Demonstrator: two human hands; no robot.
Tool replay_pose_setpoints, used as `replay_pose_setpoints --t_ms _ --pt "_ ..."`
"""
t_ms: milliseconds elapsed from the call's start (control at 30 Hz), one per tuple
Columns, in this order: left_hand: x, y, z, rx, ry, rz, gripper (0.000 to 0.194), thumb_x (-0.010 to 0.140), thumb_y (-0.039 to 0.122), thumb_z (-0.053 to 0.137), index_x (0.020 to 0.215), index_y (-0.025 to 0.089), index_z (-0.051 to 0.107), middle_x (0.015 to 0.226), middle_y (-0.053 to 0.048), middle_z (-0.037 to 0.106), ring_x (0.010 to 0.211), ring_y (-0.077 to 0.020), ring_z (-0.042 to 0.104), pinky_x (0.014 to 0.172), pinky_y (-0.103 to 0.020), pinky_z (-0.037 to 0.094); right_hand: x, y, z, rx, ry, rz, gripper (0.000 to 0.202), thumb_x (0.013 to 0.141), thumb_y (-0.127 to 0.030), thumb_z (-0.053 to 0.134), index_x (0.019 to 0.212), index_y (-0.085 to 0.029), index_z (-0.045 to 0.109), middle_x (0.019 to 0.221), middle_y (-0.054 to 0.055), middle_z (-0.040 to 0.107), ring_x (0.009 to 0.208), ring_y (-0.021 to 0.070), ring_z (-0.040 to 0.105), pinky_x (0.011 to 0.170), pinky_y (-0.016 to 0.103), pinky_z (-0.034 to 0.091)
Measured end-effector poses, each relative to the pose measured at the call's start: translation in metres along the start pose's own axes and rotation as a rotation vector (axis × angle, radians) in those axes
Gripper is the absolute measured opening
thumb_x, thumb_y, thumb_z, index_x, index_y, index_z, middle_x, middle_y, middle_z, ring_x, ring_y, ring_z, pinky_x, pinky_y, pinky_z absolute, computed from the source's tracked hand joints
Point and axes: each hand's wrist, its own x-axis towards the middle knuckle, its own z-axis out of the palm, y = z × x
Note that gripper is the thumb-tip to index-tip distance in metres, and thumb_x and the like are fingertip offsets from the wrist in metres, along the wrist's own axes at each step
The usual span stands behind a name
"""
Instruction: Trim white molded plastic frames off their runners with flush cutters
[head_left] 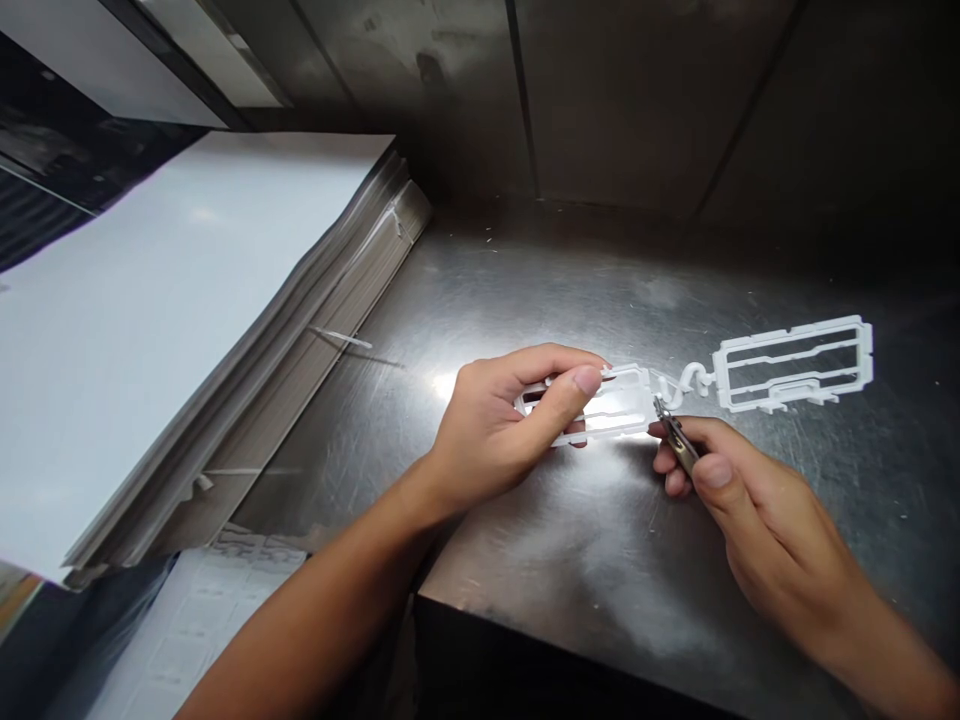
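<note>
Two white plastic frames are joined by a curved white connector (688, 384). My left hand (517, 410) is closed on the nearer white frame (636, 400), thumb on top and fingers partly hidden beneath it. The farther white frame (795, 365) extends to the right of the connector, with no hand on it. In my right hand (750, 500) is a small metal cutting tool (681, 445), pinched between thumb and fingers. Its tip meets the connector close to the right end of the nearer frame.
A tall stack of large white sheets (202, 270) with loose ties lies at the left. Beneath the hands is a scratched metal table (585, 560), with a metal wall (622, 100) behind it. White molded pieces (195, 620) show at the lower left.
</note>
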Motion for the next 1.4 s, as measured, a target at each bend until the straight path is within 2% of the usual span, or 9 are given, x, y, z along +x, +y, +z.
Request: replay_pose_setpoints --t_ms 500,600,733,833,1033,1133,1267,1400 --pt "0.000 0.001 -0.002 0.085 -0.012 0.042 0.016 0.108 0.032 0.079 0.103 0.022 0.089 0.086 -0.001 0.083 0.059 -0.0100 0.070 0.053 -0.018 0.056 0.000 -0.003 0.000 -0.049 -0.002 -0.043 0.029 0.131 -0.053 0.047 0.140 -0.035 0.069 0.112 -0.004 0.072 0.096 0.0153 0.069 0.083 0.026 0.052" --pt "-0.001 0.002 0.000 0.076 -0.012 0.021 0.017 0.108 0.035 0.078 0.104 0.022 0.088 0.088 -0.002 0.084 0.060 -0.0112 0.071 0.054 -0.020 0.056 0.002 -0.005 0.001 -0.108 0.020 -0.062 0.032 0.131 -0.053 0.047 0.130 -0.031 0.070 0.108 -0.002 0.071 0.089 0.0158 0.068 0.080 0.026 0.052" --pt "-0.001 0.001 0.001 0.031 -0.044 -0.004 0.018 0.109 0.035 0.076 0.104 0.021 0.086 0.093 -0.003 0.085 0.064 -0.0111 0.073 0.055 -0.019 0.056 0.003 -0.007 0.001 -0.185 0.024 -0.094 0.039 0.132 -0.050 0.043 0.110 -0.026 0.064 0.087 -0.004 0.064 0.068 0.0144 0.059 0.066 0.027 0.047" --pt "0.003 -0.001 -0.003 0.038 -0.100 -0.022 0.020 0.110 0.037 0.075 0.103 0.020 0.085 0.094 -0.003 0.084 0.071 -0.0124 0.076 0.063 -0.020 0.060 0.005 -0.005 0.003 -0.273 0.039 -0.122 0.041 0.132 -0.048 0.041 0.105 -0.025 0.060 0.079 -0.006 0.059 0.061 0.0142 0.055 0.060 0.028 0.042" --pt "0.009 0.005 -0.017 0.268 -0.128 -0.003 0.032 0.106 0.048 0.080 0.126 0.024 0.085 0.101 -0.005 0.084 0.086 -0.0190 0.078 0.066 -0.023 0.056 0.007 -0.004 0.018 -0.491 -0.007 -0.194 0.043 0.132 -0.044 0.036 0.099 -0.024 0.055 0.085 -0.002 0.064 0.063 0.0162 0.062 0.057 0.033 0.042" --pt "0.008 0.010 -0.014 0.290 -0.219 0.024 0.031 0.107 0.045 0.079 0.131 0.027 0.084 0.098 -0.003 0.082 0.084 -0.0192 0.076 0.068 -0.025 0.054 0.003 -0.005 0.029 -0.557 -0.052 -0.239 0.047 0.132 -0.046 0.033 0.100 -0.023 0.057 0.088 0.000 0.066 0.061 0.0164 0.061 0.058 0.034 0.041" --pt "0.008 0.007 -0.008 0.226 -0.354 -0.005 0.013 0.105 0.040 0.081 0.106 0.028 0.087 0.078 0.000 0.074 0.070 -0.0185 0.068 0.062 -0.028 0.046 -0.003 -0.008 0.038 -0.615 -0.092 -0.276 0.048 0.133 -0.045 0.033 0.101 -0.021 0.058 0.086 0.000 0.065 0.059 0.0152 0.060 0.057 0.035 0.039" --pt "0.011 0.000 -0.006 0.119 -0.399 -0.036 0.017 0.104 0.032 0.082 0.089 0.023 0.083 0.075 0.000 0.070 0.068 -0.0174 0.064 0.062 -0.028 0.044 -0.003 -0.012 0.041 -0.640 -0.115 -0.287 0.049 0.133 -0.045 0.033 0.094 -0.023 0.053 0.080 -0.002 0.061 0.053 0.0140 0.052 0.053 0.035 0.036"
